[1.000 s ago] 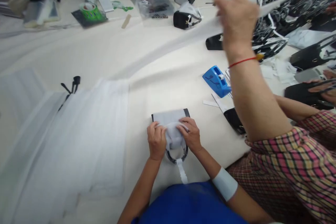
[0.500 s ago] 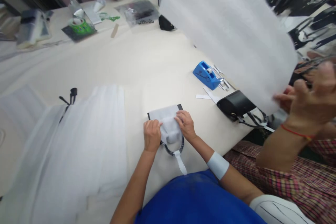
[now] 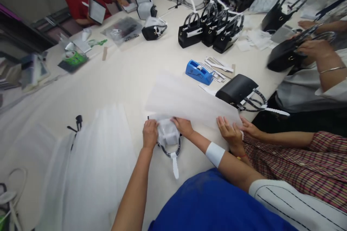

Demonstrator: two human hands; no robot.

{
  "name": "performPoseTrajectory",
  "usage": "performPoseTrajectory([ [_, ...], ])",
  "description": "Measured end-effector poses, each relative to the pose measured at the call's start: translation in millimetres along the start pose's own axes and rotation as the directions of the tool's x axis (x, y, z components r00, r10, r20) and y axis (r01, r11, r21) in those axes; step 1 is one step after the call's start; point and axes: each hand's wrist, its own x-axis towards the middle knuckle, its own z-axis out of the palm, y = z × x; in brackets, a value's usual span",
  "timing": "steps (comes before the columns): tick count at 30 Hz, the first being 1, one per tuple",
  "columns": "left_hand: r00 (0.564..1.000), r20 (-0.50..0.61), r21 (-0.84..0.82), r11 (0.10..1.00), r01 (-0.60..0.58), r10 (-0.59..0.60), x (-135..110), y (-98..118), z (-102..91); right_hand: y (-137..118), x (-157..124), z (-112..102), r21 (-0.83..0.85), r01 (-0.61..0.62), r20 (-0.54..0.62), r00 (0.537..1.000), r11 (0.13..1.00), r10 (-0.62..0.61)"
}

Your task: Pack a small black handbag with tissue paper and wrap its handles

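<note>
Left hand (image 3: 150, 133): I see it clenched on the left edge of the white foam wrap (image 3: 167, 135) covering the small bag.
Right hand (image 3: 183, 126): pinching the wrap's right side, fingers curled.
Wrapped bag: near centre of the table (image 3: 121, 79), its black handle (image 3: 170, 151) poking toward me.
Foam sheet (image 3: 189, 101): just right, overlapping the bag's far edge, pressed down by a co-worker's hands (image 3: 235, 131).
Blue tape dispenser (image 3: 199, 72): farther right.
Black handbag (image 3: 237, 88): right of the sheet.

Long cream table (image 3: 130, 75): blue tape dispenser (image 3: 199, 72), black handbags (image 3: 210, 30), green tape roll (image 3: 71, 57), white foam sheets (image 3: 92, 166), paper strips (image 3: 218, 65), lone black bag (image 3: 237, 90).
</note>
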Motion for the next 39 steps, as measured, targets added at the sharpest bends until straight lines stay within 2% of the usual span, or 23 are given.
performPoseTrajectory([
  [4, 0.997, 0.056, 0.044, 0.997, -0.056, 0.053, 12, 0, -2.9, -2, 6, -7, -0.066, 0.131, -0.028, 0.991, 0.989, -0.133],
  [7, 0.998, 0.046, 0.049, 0.998, -0.045, 0.043, 13, -3, -0.7, -8, 10, -11, -0.154, 0.214, 0.009, 0.976, 0.965, -0.216],
  [9, 0.999, 0.032, 0.05, 0.998, -0.039, 0.037, 12, -4, 1.2, -18, 13, -10, -0.211, 0.339, 0.076, 0.941, 0.917, -0.33],
  [11, 0.999, 0.026, 0.045, 0.998, -0.041, 0.04, 12, -5, 1.8, -31, 17, -4, -0.237, 0.473, 0.165, 0.881, 0.849, -0.444],
  [13, 0.998, 0.028, 0.033, 0.998, -0.048, 0.047, 12, -6, 1.3, -43, 22, 5, -0.235, 0.53, 0.227, 0.845, 0.815, -0.484],
  [18, 0.997, 0.053, -0.02, 0.998, -0.063, 0.064, 12, -9, 0.9, -49, 25, 23, -0.235, 0.49, 0.193, 0.87, 0.839, -0.454],
  [24, 1.0, 0.012, -0.296, 0.955, 0.026, -0.024, 0, -11, -6.2, -38, 23, 22, -0.255, 0.521, 0.202, 0.853, 0.815, -0.482],
  [27, 1.0, 0.028, -0.362, 0.932, 0.008, 0.003, -11, -12, -16.5, -36, 24, 22, -0.256, 0.517, 0.191, 0.855, 0.816, -0.482],
  [32, 0.999, 0.036, -0.312, 0.949, 0.046, -0.037, -25, -11, -25.8, -35, 26, 24, -0.244, 0.51, 0.177, 0.859, 0.824, -0.48],
  [39, 1.0, 0.011, -0.187, 0.982, 0.011, -0.009, -18, 3, -22.6, -35, 29, 25, -0.23, 0.508, 0.16, 0.861, 0.83, -0.483],
])
